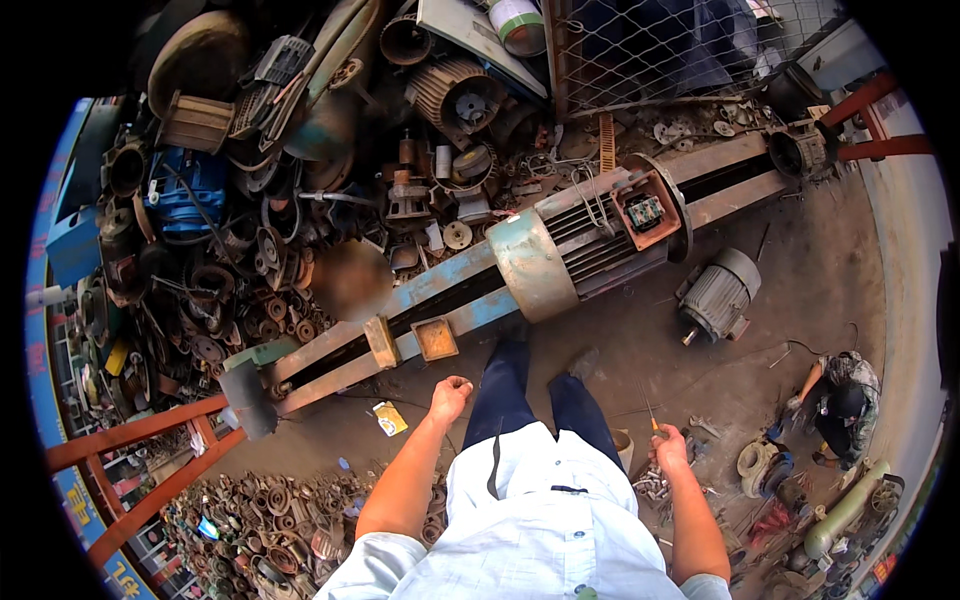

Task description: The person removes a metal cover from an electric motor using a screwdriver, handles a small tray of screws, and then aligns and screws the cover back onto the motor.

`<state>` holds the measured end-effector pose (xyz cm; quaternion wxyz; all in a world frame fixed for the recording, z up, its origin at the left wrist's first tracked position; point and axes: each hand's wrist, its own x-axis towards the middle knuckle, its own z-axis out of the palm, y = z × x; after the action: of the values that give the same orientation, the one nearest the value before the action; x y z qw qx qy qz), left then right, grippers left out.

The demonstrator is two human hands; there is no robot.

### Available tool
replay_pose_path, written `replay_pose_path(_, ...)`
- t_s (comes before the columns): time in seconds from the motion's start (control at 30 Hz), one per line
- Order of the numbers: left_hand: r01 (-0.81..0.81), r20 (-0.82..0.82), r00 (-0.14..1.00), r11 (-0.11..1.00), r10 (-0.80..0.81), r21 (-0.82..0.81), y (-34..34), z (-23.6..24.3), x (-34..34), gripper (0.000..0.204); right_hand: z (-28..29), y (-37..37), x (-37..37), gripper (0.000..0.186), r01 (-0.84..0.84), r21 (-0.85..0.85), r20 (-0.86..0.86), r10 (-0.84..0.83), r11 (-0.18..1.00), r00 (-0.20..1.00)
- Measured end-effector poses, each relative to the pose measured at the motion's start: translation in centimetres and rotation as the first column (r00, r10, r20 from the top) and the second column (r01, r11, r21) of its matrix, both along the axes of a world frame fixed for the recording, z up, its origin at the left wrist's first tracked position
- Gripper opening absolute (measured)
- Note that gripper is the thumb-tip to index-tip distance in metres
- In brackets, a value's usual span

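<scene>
My right hand (672, 449) is closed around the orange handle of a screwdriver (656, 424), its thin shaft pointing away from me. My left hand (450, 400) is curled, fingers together, near the rails; whatever it may hold is too small to make out. In front of me a large electric motor (590, 255) lies across two long steel rails (455, 318). Its terminal box (652, 232) is uncovered, showing a dark terminal block inside, and loose wires (592, 200) drape over the cooling fins. A shallow square metal cover (436, 339) and a small block (380, 342) rest on the near rail.
A grey motor (722, 293) sits on the floor to the right. Beyond it a co-worker (850, 395) crouches by scattered parts and a green gas cylinder (845, 510). Heaped motor parts (270, 545) lie at lower left and far left. Red frames (140, 440) support the rails' ends.
</scene>
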<state>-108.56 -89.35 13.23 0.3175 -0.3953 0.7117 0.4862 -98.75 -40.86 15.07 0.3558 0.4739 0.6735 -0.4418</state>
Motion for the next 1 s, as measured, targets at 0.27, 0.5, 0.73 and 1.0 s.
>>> replay_pose_path(0.27,0.116,-0.072,0.990,0.987,-0.125,-0.109,4.4,-0.6,5.3,0.019,-1.3,7.5,6.2,0.045,0.183,0.012,0.027,-0.183,0.983,0.983)
replay_pose_path(0.5,0.028,-0.048,0.998,0.999,-0.030,-0.046,5.8,1.7,6.2,0.028,-1.9,8.7,7.0,0.046,0.248,-0.009,0.006,-0.248,0.969,0.969)
replay_pose_path(0.73,0.213,-0.060,0.975,0.975,-0.216,-0.057,8.9,1.0,3.9,0.022,-5.6,9.1,7.7,0.046,-0.019,0.055,-0.154,0.027,0.998,0.988)
replay_pose_path(1.0,0.573,-0.176,0.783,0.802,-0.597,-0.170,13.6,2.0,-4.2,0.030,-2.1,5.7,1.1,0.035,0.055,0.160,-0.151,-0.030,0.986,0.988)
